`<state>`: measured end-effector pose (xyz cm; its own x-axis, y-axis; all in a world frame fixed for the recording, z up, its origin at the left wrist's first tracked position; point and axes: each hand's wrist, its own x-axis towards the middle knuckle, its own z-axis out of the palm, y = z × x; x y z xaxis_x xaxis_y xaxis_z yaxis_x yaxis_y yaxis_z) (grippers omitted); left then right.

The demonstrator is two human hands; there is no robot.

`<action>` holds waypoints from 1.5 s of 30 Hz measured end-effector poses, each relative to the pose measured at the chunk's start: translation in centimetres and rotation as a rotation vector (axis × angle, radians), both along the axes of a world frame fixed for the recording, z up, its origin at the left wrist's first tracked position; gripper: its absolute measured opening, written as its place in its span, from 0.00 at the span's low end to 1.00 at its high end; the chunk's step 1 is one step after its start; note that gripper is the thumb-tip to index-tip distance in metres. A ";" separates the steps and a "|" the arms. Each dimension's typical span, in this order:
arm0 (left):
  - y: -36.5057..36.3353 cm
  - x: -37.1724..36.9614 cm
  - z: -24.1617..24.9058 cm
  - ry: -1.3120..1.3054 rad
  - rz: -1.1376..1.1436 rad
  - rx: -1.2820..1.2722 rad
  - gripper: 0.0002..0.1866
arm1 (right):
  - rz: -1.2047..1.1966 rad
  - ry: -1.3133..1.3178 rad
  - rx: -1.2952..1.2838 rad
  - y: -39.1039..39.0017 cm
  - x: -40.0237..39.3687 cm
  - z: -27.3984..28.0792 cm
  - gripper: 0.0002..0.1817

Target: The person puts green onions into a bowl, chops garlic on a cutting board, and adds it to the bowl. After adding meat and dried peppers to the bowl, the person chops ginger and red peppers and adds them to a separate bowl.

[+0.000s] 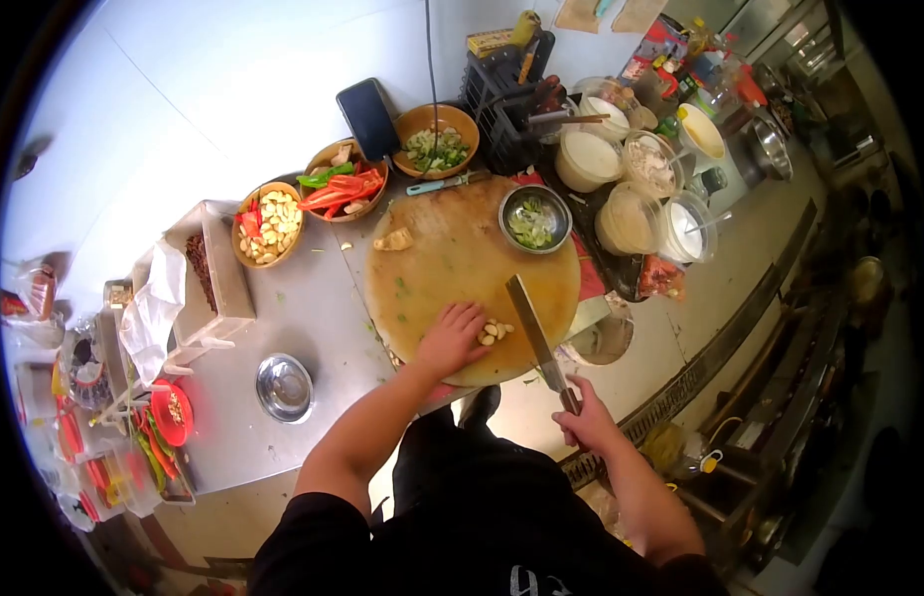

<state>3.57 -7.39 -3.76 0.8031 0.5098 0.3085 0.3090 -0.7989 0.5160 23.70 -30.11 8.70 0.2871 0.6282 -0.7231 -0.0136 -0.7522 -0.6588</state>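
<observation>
My right hand [589, 415] is closed around the handle of a cleaver [534, 330], whose blade lies across the right part of a round chopping board [432, 283]. Left of the blade is a small heap of peeled garlic cloves [496, 331]. Against that heap, my left hand [454, 340] rests on the board, its fingers stretched out. A piece of ginger [393, 240] lies at the board's far left. A steel bowl of chopped greens [535, 219] stands on its far right edge.
Beyond the board stand a bowl of garlic [268, 224], a bowl of red and green peppers [345, 181] and a bowl of chopped scallion [437, 139]. A phone [367, 117] leans on the wall. Several tubs [589, 159] crowd the right. A steel bowl [284, 387] sits left.
</observation>
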 end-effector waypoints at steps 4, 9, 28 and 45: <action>-0.2 -0.9 -1.0 -0.023 0.014 0.081 0.19 | 0.031 0.270 0.098 2.5 0.8 -0.1 0.45; -0.5 -1.2 -1.7 -0.071 0.108 0.074 0.16 | 0.183 0.238 0.083 1.8 0.5 -0.6 0.47; 1.4 -3.2 -2.7 -0.134 0.624 0.107 0.06 | 0.449 -0.927 0.796 1.4 -1.5 -5.4 0.49; -1.5 -2.6 -1.9 -0.231 0.661 -0.219 0.18 | 0.664 -0.909 0.400 -1.8 1.0 -1.1 0.49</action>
<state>1.02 -8.85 -5.70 0.2329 0.9347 0.2685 0.5548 -0.3545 0.7527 24.68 -31.92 7.57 0.1268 0.9817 -0.1423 0.8927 -0.1755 -0.4152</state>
